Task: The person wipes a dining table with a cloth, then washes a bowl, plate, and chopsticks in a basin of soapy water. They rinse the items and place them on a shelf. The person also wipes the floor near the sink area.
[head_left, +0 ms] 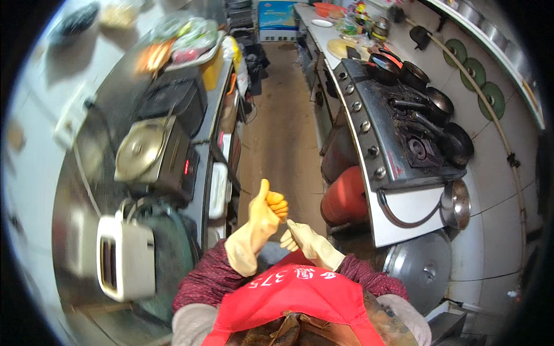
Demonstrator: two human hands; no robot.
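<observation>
Both my hands wear rubber gloves and are raised in front of my red apron. My left hand is in a yellow glove with orange fingers; its thumb points up and the other fingers are folded in, with nothing seen in them. Close to it on the right, my right hand wears a pale cream glove. Its fingers angle down and to the left, loosely bent and holding nothing I can see. The two gloves nearly meet; whether they touch is unclear. Dark red patterned sleeves cover my forearms.
Along the right counter stands a black gas stove with several pans; a ladle lies at its near end. Below is a red gas cylinder. The left counter bears a white toaster and a metal cooker. A narrow aisle runs between.
</observation>
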